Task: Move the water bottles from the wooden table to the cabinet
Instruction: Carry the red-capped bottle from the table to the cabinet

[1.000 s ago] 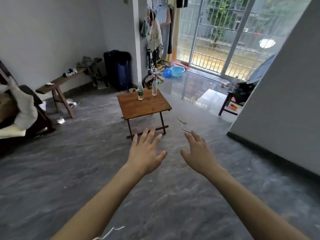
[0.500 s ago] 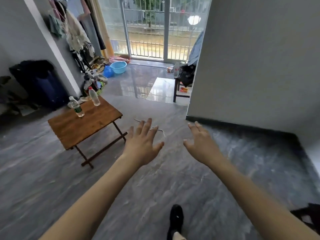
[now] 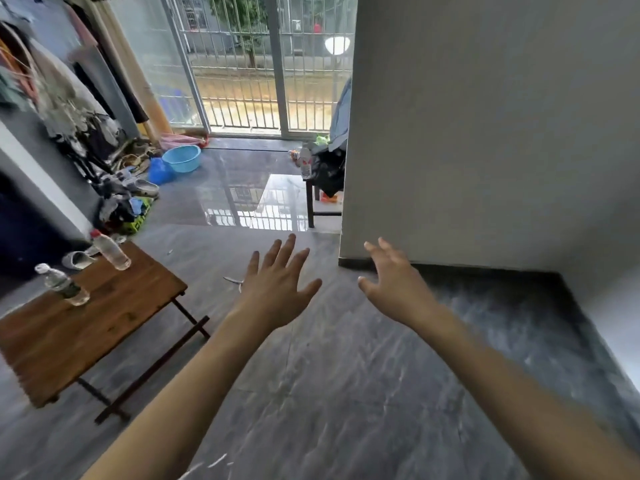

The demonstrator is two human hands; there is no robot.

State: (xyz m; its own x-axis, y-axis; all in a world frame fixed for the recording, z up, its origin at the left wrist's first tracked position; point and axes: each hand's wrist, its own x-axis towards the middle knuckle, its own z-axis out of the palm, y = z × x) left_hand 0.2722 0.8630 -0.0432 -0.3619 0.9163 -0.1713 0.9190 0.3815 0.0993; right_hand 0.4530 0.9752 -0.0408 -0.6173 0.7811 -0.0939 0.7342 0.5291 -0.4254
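Head cam has both arms stretched out over the floor, left hand (image 3: 277, 289) and right hand (image 3: 398, 289) palm-down, fingers spread, holding nothing. Two water bottles (image 3: 110, 251) (image 3: 64, 285) stand along the wooden table's (image 3: 104, 323) far edge, well left of the hands.

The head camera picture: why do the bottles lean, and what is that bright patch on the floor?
Head view: wide-angle distortion tilts the two bottles on the wooden table; daylight through the barred glass door glares off the glossy floor; left-edge clothes are blurred.

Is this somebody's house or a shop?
Most likely a room in a home: clothes hang along the left wall, slippers and a blue basin sit on the floor, and a barred sliding door looks outside.
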